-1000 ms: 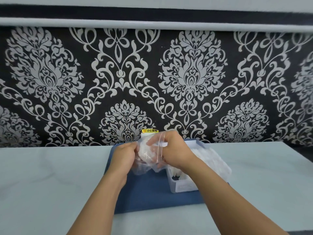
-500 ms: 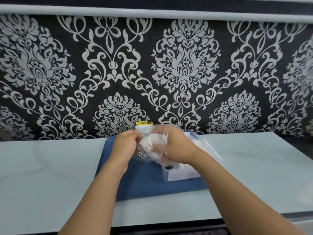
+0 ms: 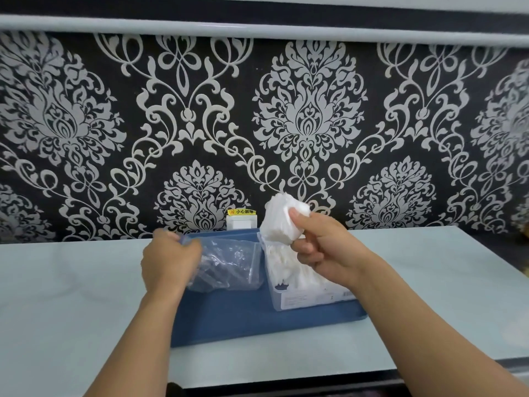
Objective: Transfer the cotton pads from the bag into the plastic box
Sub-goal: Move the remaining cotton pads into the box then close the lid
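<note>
My right hand (image 3: 323, 245) grips a thick stack of white cotton pads (image 3: 282, 220), lifted above the far end of the clear plastic box (image 3: 303, 299). The box stands on the right part of a blue tray (image 3: 243, 319) and holds a mass of white cotton. My left hand (image 3: 169, 262) grips the left end of the crumpled clear plastic bag (image 3: 229, 265), which lies on the tray just left of the box and looks emptied.
A small white wall outlet with a yellow label (image 3: 241, 219) sits behind the tray at the foot of the patterned wall. The pale marble table (image 3: 71, 296) stretches to both sides; its front edge runs along the bottom.
My right hand has pulled the stack of pads out of the bag and raised it over the box. The bag has dropped flat onto the tray in my left hand.
</note>
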Tool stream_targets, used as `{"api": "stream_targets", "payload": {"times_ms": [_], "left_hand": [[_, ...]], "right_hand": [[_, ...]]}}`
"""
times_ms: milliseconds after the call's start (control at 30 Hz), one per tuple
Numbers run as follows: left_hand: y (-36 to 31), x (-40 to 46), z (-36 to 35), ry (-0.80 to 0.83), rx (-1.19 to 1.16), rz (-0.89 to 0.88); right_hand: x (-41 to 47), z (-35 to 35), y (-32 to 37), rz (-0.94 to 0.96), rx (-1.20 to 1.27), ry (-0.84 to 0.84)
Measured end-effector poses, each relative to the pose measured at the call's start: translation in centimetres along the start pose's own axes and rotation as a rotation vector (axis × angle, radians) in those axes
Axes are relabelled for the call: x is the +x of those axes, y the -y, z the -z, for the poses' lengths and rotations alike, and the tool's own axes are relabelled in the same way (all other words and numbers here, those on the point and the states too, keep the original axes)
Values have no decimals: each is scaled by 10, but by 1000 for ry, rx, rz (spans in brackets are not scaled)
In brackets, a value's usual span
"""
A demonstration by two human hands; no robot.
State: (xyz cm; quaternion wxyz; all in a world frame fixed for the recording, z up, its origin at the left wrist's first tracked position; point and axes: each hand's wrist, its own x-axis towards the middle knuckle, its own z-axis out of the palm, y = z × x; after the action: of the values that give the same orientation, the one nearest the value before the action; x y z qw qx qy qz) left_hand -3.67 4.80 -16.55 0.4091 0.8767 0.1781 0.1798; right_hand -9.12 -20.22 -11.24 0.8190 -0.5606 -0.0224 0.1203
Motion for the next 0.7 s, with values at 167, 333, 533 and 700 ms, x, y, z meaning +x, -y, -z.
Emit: {"api": "stream_targets", "payload": {"times_ms": [167, 333, 533, 700], "left_hand": [[-45, -36, 6, -136, -386, -467], [-82, -80, -12, 585, -840, -312], [-81, -79, -24, 756, -933, 42], [-82, -72, -16, 836, -1177, 281]], "right_hand": [[1, -4, -1, -75, 190, 91], [8, -4, -4, -51, 82, 107], [9, -4, -8, 104, -182, -71], [0, -13, -11, 445, -547, -293]]}}
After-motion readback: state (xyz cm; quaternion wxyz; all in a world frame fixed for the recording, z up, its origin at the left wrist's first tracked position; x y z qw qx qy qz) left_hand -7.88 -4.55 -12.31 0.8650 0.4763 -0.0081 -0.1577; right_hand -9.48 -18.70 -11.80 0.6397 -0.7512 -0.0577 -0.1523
